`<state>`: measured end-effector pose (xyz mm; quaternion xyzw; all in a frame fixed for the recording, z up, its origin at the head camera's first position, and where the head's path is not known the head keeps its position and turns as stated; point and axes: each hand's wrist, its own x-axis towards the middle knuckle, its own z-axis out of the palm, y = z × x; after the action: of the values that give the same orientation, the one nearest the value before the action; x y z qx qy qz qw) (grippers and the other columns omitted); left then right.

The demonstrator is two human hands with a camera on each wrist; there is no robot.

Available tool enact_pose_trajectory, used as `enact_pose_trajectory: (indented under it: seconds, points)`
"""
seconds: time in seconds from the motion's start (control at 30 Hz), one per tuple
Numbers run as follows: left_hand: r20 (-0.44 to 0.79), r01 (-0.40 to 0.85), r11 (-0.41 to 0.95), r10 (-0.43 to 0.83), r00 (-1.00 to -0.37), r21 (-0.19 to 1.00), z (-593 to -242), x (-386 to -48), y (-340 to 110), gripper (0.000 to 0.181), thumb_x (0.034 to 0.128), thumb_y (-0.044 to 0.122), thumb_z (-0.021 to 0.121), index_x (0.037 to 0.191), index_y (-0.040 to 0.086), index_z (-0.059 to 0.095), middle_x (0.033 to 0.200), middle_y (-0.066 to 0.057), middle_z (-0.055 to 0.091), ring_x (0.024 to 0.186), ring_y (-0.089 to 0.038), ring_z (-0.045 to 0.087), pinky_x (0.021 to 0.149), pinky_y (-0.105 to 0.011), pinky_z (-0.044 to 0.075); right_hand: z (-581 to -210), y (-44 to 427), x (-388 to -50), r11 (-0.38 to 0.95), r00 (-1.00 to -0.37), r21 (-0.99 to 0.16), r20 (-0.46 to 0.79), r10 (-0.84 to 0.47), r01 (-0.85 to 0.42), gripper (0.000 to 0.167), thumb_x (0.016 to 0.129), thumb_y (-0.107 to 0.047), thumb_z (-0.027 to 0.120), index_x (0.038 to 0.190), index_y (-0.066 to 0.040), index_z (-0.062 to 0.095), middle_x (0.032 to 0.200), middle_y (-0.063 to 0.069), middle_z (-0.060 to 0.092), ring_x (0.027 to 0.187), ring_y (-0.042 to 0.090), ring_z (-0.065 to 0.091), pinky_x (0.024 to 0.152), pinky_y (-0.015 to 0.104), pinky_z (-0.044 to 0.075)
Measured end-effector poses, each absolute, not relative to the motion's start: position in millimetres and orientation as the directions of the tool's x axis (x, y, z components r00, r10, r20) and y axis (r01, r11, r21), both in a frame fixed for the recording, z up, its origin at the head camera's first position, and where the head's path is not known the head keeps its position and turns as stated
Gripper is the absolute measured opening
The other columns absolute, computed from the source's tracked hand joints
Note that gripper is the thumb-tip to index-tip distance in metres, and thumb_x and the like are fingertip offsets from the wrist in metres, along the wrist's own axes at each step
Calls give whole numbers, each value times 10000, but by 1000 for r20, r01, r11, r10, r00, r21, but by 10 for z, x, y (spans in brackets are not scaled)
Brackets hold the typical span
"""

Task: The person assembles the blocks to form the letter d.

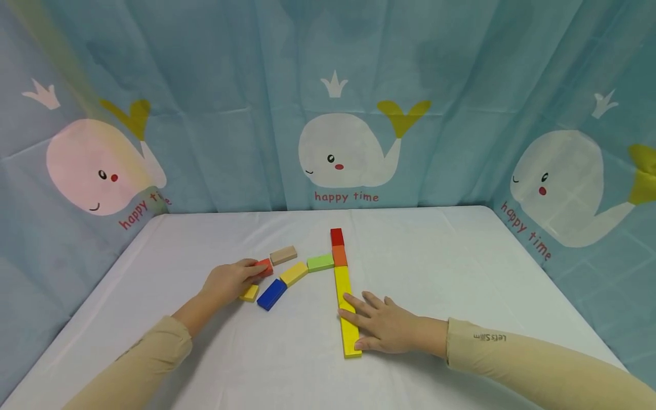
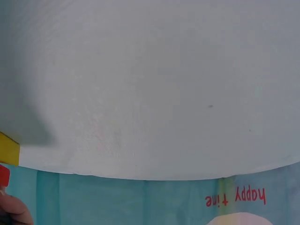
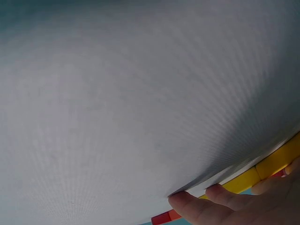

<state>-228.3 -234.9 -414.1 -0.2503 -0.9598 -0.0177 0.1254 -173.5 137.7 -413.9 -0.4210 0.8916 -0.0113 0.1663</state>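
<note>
In the head view the left hand (image 1: 229, 282) pinches a red-orange block (image 1: 264, 267) between thumb and fingers, just below the end of a wooden block (image 1: 283, 255). A yellow block (image 1: 249, 293) lies under that hand, partly hidden. The right hand (image 1: 389, 326) rests with spread fingers on two long yellow blocks (image 1: 351, 337) laid end to end. Above them, in line, are an orange block (image 1: 340, 255) and a red block (image 1: 336, 236). A green block (image 1: 320, 262), a pale yellow block (image 1: 294, 274) and a blue block (image 1: 271, 294) slant down to the left from this column.
A white cloth covers the table (image 1: 435, 256). Behind it and at both sides hangs a blue-green curtain (image 1: 225, 142) with printed whales. In the left wrist view a yellow block (image 2: 9, 151) and part of a red one (image 2: 4, 176) show at the left edge.
</note>
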Motion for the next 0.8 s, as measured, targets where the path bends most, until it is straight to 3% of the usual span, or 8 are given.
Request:
enact_pose_trajectory:
  seconds: [0.27, 0.67, 0.8]
  points:
    - [365, 537, 835, 539, -759, -119, -4070, -2130, -2445, 342, 795, 126, 794, 1127, 146, 715, 1032, -116, 666, 475, -204, 514, 518, -316, 518, -4134, 1380, -1731, 651, -595, -157, -293, -749, -742, 704, 968, -621, 347, 1566, -284, 194, 1635, 8, 47, 1423, 411, 214, 1002, 660, 327]
    - [393, 573, 809, 573, -720, -130, -4001, -1850, -2527, 399, 726, 78, 841, 1107, 133, 737, 991, -116, 683, 440, -151, 459, 496, -262, 497, -4145, 1382, -1733, 665, -607, -163, -296, -738, -729, 702, 965, -626, 356, 1565, -301, 190, 1635, 4, 48, 1433, 399, 195, 1012, 661, 312]
    - [458, 611, 781, 593, -662, -129, -4055, -1763, -2568, 365, 715, 128, 842, 1068, 128, 748, 938, -114, 686, 435, -161, 487, 454, -264, 471, -4145, 1374, -1731, 665, -607, -156, -298, -737, -730, 706, 960, -638, 343, 1564, -308, 189, 1635, -2, 48, 1433, 396, 198, 1012, 658, 314]
